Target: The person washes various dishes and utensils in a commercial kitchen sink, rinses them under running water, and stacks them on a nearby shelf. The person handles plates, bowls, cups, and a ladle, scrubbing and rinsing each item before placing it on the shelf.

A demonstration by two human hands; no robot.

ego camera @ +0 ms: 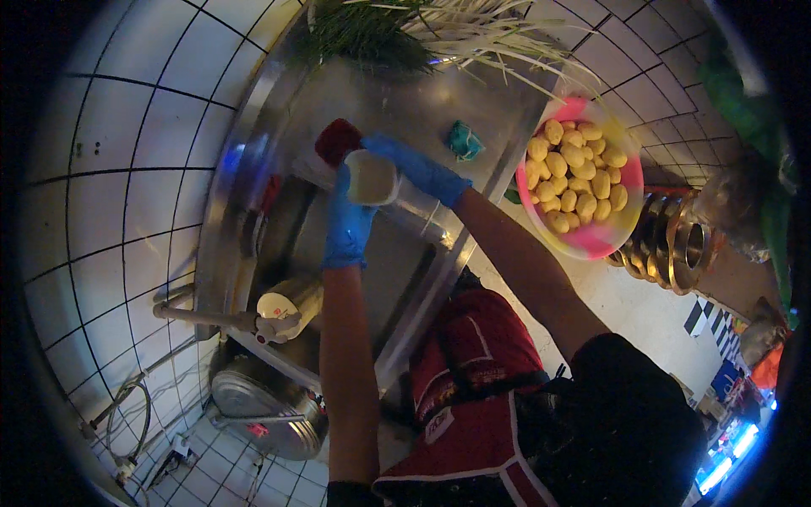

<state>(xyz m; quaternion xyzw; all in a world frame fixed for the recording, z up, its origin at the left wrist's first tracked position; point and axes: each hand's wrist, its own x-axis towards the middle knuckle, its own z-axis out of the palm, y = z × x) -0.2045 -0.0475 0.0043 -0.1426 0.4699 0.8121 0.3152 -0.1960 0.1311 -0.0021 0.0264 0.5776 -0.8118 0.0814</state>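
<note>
Both hands wear blue gloves and meet at a whitish, rounded-square container [372, 178] above the edge of a stainless steel sink. My left hand [350, 218] holds it from the near left side. My right hand [415, 166] lies along its far right side, the fingers reaching past its far rim; whether they grip it is not plain. A dark red item [338, 143], perhaps a cloth or lid, touches the fingertips at the far left. On the metal drainboard [405, 101] to the right lies a crumpled teal scouring pad or cloth [465, 141].
Green-topped, pale-stalked vegetables [469, 32] cover the drainboard's far end. Peeled potatoes fill a pink and yellow basin [589, 248] at right. A tap [215, 317] and a cream cylindrical container [294, 304] are at the sink's near left, above a lidded metal pot [266, 405].
</note>
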